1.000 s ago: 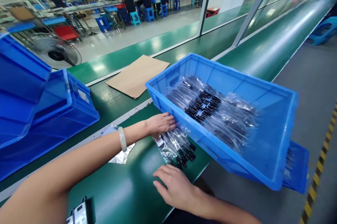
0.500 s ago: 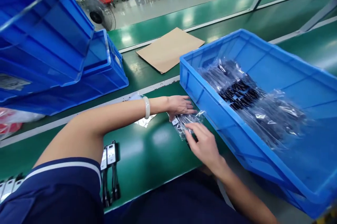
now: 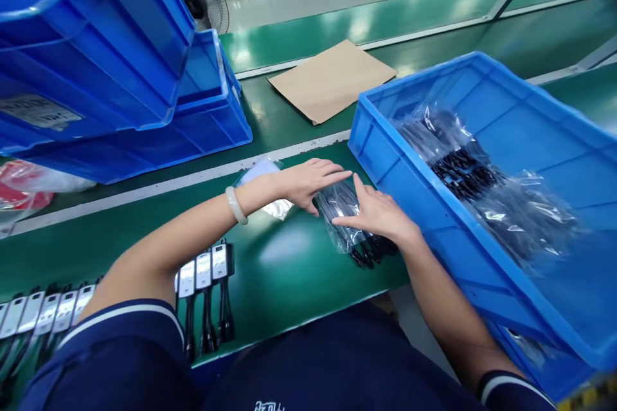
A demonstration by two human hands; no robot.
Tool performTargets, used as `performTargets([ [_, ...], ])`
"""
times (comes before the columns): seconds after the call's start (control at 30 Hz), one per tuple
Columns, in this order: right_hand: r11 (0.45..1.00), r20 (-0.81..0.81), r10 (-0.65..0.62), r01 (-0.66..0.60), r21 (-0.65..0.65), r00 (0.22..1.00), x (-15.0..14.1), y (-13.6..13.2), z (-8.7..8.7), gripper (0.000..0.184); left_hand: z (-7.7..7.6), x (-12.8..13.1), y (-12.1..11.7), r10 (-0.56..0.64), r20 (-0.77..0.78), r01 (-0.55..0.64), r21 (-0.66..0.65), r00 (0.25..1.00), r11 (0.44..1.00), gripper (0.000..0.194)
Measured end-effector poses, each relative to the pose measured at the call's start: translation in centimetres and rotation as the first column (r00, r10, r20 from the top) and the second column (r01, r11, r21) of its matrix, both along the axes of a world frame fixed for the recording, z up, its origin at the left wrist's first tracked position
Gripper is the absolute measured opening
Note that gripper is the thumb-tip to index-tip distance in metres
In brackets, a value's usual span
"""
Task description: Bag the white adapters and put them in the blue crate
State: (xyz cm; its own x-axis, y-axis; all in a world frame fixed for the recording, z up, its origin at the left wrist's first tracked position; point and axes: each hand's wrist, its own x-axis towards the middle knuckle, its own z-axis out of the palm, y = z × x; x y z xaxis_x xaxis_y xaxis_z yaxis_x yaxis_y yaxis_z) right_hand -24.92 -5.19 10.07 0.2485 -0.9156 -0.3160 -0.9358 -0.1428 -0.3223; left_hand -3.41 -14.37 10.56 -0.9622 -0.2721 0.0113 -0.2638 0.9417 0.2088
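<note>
A: What fills the frame, biggest first?
B: The green worktop (image 3: 270, 269) runs across; stacked blue bins (image 3: 96, 63) sit upper left; a blue crate (image 3: 385, 160) of bagged cables takes the right; brown cardboard (image 3: 332, 80) lies top centre; a row of white-labelled adapters (image 3: 205, 276) lies lower left.
A: And the hands?
B: Both arms reach in from below to mid-frame; the left hand (image 3: 308, 181), bracelet on its wrist, lies flat, fingers spread on the clear bag of black cables (image 3: 349, 224); the right hand (image 3: 380, 213) presses it palm-down, fingers loosely extended; the bag lies on the worktop just beside the crate.
</note>
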Motion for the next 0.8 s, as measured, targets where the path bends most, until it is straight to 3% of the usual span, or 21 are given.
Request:
performTargets([
  [0.1,0.998,-0.091,0.002,0.004,0.06,0.996,2.3,-0.3,0.2,0.126,2.0,2.4,0.8,0.244,-0.167,-0.245,0.019,0.955,0.969,0.102],
  [0.2,0.999,-0.148,-0.052,0.052,-0.008,0.988,4.7,0.1,-0.9,0.126,4.3,4.2,2.4,0.446,-0.394,-0.456,0.076,0.804,0.887,0.092],
  [0.33,0.978,-0.163,-0.182,0.162,-0.131,0.97,6.5,0.9,-3.1,0.118,6.6,5.2,4.9,0.525,-0.62,-0.563,0.156,0.584,0.811,0.08],
  [0.47,0.97,-0.068,-0.238,0.234,-0.066,0.969,6.5,1.1,-3.5,0.113,7.5,5.2,7.2,0.563,-0.728,-0.592,0.27,0.391,0.76,0.07],
  [0.67,0.962,0.139,-0.267,0.272,-0.012,0.954,4.1,1.5,-0.8,0.114,7.4,6.7,8.2,0.642,-0.731,-0.531,0.458,0.231,0.713,0.057],
  [0.77,0.949,0.308,-0.3,0.316,-0.003,0.903,1.7,3.6,2.9,0.116,7.7,7.6,8.3,0.65,-0.739,-0.49,0.508,0.175,0.709,0.053],
  [0.8,0.945,0.421,-0.303,0.328,0.016,0.855,0.7,4.7,4.7,0.117,7.8,7.8,8.4,0.656,-0.739,-0.481,0.524,0.154,0.703,0.052],
])
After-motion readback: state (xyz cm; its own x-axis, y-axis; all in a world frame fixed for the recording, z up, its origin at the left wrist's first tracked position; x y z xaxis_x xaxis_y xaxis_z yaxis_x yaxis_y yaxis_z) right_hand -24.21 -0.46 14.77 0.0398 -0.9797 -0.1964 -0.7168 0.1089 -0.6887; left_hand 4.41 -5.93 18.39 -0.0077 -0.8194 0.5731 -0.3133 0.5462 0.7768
